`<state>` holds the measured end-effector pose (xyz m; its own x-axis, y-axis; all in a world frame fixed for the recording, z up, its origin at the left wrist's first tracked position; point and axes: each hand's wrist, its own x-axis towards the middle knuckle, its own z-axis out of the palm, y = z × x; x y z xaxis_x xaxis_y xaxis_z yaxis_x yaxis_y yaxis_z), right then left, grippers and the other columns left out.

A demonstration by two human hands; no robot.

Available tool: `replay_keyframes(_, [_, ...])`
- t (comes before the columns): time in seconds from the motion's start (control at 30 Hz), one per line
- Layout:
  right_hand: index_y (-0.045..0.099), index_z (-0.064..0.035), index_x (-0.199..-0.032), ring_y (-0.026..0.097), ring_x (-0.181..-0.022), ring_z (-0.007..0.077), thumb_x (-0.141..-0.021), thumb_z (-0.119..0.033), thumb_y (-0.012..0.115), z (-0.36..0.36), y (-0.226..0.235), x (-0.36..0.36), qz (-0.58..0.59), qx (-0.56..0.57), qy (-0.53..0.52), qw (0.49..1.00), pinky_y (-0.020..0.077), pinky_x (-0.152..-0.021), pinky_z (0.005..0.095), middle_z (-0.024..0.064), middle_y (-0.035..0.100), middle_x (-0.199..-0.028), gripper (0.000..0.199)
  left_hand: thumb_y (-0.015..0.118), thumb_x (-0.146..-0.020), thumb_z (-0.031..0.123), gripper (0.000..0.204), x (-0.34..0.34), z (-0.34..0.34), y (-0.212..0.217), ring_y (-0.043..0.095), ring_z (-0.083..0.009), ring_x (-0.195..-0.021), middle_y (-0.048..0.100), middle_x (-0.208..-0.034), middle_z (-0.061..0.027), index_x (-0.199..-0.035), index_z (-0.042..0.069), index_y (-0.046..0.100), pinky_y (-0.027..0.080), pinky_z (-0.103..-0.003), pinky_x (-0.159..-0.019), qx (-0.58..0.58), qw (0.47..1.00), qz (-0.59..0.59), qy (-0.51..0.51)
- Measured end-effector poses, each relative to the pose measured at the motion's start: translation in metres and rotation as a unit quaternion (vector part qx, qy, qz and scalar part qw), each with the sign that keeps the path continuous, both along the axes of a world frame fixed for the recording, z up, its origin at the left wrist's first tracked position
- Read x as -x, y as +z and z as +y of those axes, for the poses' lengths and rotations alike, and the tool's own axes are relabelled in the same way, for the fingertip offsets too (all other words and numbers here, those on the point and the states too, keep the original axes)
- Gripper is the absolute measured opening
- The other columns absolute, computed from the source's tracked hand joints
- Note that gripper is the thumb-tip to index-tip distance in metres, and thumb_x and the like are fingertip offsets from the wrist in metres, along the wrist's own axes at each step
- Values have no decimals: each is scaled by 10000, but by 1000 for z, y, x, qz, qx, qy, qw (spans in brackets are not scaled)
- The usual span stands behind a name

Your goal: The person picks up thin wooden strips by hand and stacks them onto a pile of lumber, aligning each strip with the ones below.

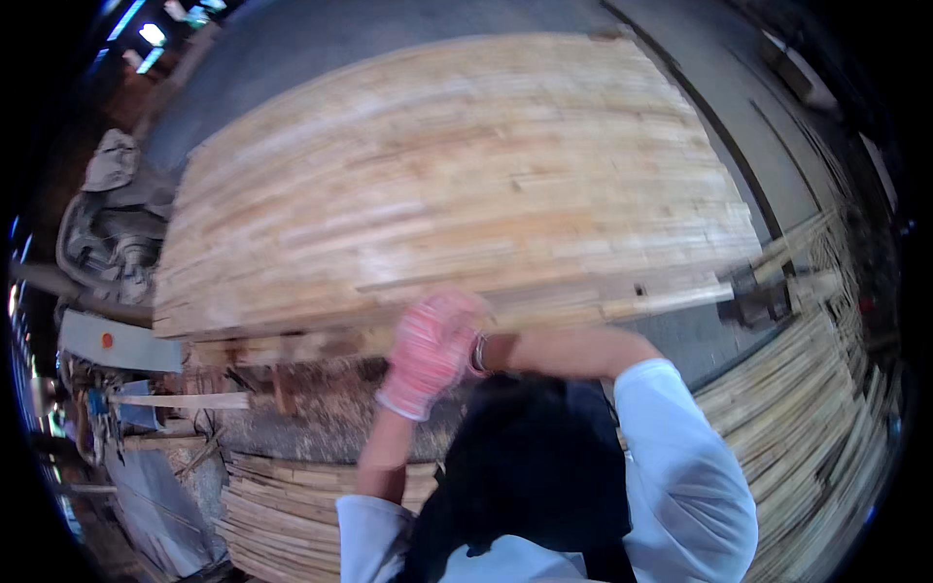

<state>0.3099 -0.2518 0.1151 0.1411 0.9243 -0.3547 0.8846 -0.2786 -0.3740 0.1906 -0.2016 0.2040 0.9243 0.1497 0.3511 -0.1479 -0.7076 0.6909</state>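
Note:
My left hand (416, 364) wears a pink-and-white knit glove and is at the front edge of a wide layer of pale wooden strips (466, 185). From the right my bare forearm reaches across, a bracelet (479, 352) at its wrist. My right hand (459, 313) meets the left one, and the two overlap in a blur of pink. Motion smears the fingers of both, so I cannot make out whether they hold anything. Just beyond them runs the strips' front edge; whether the hands touch it I cannot tell.
Long strips are stacked at the right (807, 418) and behind my left arm (292, 515). Wood shavings (311, 418) lie below the front edge. A light panel with an orange round mark (117, 342) and machine parts (117, 243) stand left. A grey surface (389, 39) extends beyond the strips.

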Motion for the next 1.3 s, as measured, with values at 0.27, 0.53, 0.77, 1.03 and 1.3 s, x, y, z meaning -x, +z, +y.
replay_keyframes(0.27, [689,-92,-1066,676,-886,196,-930,-296,580,-30,6,13,78,-50,-78,993,538,-758,375,69,714,-981,267,685,-818,115,101,-18,-32,68,607,-256,-833,649,-856,-59,-918,99,689,453,-391,-838,-95,984,-39,-146])
replay_keyframes(0.53, [694,-89,-1041,682,-890,209,-925,-299,578,-49,-2,27,106,-76,-121,984,540,-760,389,76,716,-975,267,600,-805,203,142,-29,-67,64,617,-258,-825,652,-864,-16,-903,148,686,454,-390,-791,-302,898,55,-314])
replay_keyframes(0.77, [699,-86,-1019,687,-893,220,-920,-303,576,-65,-6,31,121,-91,-152,977,541,-763,402,83,718,-969,268,563,-778,188,123,-27,-93,71,601,-211,-804,589,-844,-32,-877,135,614,453,-350,-773,-207,921,-30,-327])
replay_keyframes(1.03, [704,-82,-993,693,-897,232,-915,-306,573,-82,-9,33,124,-106,-193,967,543,-765,416,91,721,-963,271,677,-725,183,150,-17,-112,88,599,-235,-767,635,-903,-38,-864,134,651,480,-383,-740,-173,911,-33,-372])
replay_keyframes(1.3, [710,-79,-968,699,-900,244,-910,-310,570,-99,-18,37,144,-101,-217,960,545,-768,431,98,723,-957,276,693,-707,159,231,-24,-120,71,631,-285,-882,648,-962,-43,-932,134,644,506,-410,-816,2,947,-54,-316])
